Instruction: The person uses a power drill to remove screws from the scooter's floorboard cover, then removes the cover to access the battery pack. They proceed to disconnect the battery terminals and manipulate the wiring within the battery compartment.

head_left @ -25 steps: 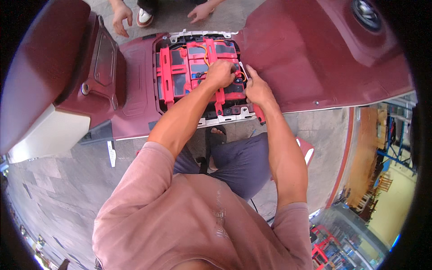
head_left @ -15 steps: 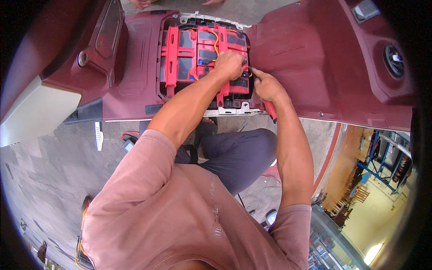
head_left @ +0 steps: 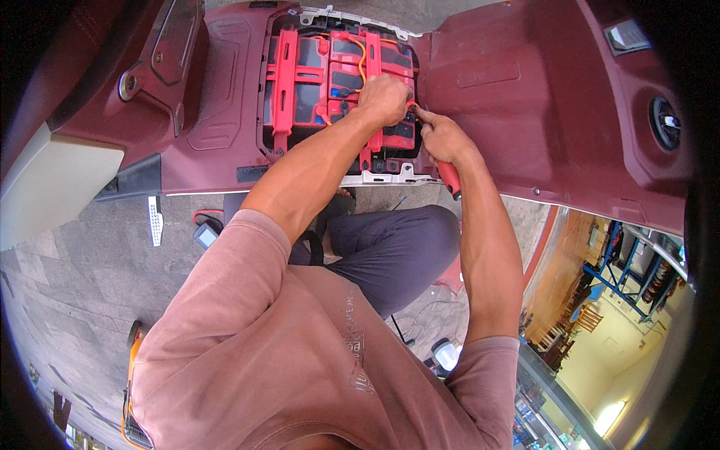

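Pink shirt and grey trousers fill the near foreground, person crouched on grey paving [head_left: 82, 300]; both forearms reach up and away to one open bay in a maroon scooter body [head_left: 525, 97]. Loose on the floor near the knee: one small dark gadget with a red lead [head_left: 205, 233] and one pale perforated strip [head_left: 155, 220], well apart from the hands. Right hand [head_left: 444, 139], its grip clenched round one red-handled screwdriver [head_left: 450, 178], handle end sticking out below the fist just past the bay's lower white edge; shaft angles up-left to the bay's right rim, tip hidden behind the left hand. Left hand [head_left: 384, 99] in a closed fist inside the bay, on the right-hand part of the red frame [head_left: 285, 75]; what it pinches, cannot tell. One orange wire [head_left: 363, 56] loops above that fist. Red frame shows two upright bars over dark battery blocks; room left of the fist open, right side tight against the maroon wall. Bay's far edge is a white bracket rim [head_left: 352, 15]. One round recess [head_left: 664, 122] far right on the panel.
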The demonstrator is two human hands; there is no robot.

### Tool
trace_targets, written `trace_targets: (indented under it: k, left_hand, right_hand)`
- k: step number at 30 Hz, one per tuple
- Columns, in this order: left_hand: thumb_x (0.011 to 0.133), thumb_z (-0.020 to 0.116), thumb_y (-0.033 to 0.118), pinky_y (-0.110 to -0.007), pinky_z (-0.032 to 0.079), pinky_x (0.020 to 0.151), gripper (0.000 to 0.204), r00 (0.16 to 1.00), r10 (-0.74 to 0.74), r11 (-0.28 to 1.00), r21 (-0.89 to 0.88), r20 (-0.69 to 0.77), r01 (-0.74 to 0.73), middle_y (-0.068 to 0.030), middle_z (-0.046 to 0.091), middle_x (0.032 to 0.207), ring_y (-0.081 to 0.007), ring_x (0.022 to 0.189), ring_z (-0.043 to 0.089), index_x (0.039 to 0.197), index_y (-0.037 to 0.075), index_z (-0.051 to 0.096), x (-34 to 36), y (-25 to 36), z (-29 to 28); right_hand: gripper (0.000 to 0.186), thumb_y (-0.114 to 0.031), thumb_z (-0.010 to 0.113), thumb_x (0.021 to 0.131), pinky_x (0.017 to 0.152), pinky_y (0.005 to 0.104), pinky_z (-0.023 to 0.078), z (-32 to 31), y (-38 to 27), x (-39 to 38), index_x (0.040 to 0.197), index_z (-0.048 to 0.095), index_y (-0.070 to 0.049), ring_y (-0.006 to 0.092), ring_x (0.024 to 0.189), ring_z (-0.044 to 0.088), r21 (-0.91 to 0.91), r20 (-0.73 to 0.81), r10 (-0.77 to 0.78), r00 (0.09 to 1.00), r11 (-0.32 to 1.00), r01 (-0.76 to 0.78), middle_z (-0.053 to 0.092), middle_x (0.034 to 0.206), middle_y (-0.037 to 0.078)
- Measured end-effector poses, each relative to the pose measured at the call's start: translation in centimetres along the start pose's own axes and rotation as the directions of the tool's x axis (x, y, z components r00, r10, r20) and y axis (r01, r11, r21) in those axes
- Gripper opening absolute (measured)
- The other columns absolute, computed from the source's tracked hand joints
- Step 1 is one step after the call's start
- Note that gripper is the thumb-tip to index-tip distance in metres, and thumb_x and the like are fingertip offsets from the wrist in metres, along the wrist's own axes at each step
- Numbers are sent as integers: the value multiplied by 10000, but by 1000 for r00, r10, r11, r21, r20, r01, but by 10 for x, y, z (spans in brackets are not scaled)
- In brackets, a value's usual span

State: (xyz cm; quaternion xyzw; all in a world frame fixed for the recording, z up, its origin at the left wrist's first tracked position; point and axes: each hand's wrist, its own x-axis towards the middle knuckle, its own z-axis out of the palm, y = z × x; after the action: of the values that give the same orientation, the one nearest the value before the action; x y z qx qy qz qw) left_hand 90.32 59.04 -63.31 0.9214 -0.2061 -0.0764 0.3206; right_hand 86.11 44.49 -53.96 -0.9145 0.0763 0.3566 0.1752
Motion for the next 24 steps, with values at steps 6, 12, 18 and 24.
trace_targets:
  k: [6, 12, 18, 24]
  left_hand:
    - [765, 619, 175, -473, 515, 767, 163, 1000, 2, 1000, -15, -27, -3, -168, 713, 878, -339, 881, 680, 834, 103, 748, -1, 2, -1]
    - [758, 676, 233, -507, 510, 773, 182, 1000, -3, 1000, 20, 14, 2, -162, 704, 858, -359, 863, 667, 867, 99, 737, 3, 1, 3]
    - [771, 676, 186, -482, 501, 837, 303, 1000, 10, 1000, -30, 21, -9, -202, 667, 956, -379, 959, 634, 1031, 30, 669, 4, -1, 0]
    - [775, 625, 28, -449, 466, 939, 467, 971, -21, 937, -344, -236, -63, -245, 583, 1126, -389, 1076, 579, 1227, -30, 523, -8, -10, -1]
  right_hand:
    - [531, -105, 477, 833, 911, 408, 494, -8, -14, 6, 1356, 525, -25, 380, 1044, 643, -142, 31, -23, 999, 990, 27, 625, 1129, 294]
    - [558, -71, 529, 786, 850, 413, 507, -17, -39, 14, 1341, 531, -14, 375, 988, 635, -306, 193, 26, 981, 951, 35, 649, 1055, 263]
    - [540, -52, 372, 937, 432, 318, 460, 14, -10, -14, 1476, 388, -85, 151, 447, 512, 540, 1, 61, 998, 840, -52, 571, 637, 83]
    - [494, -77, 387, 964, 435, 316, 464, 37, -1, -20, 1457, 414, -67, 144, 451, 517, 634, -96, 54, 994, 773, 19, 557, 608, 64]
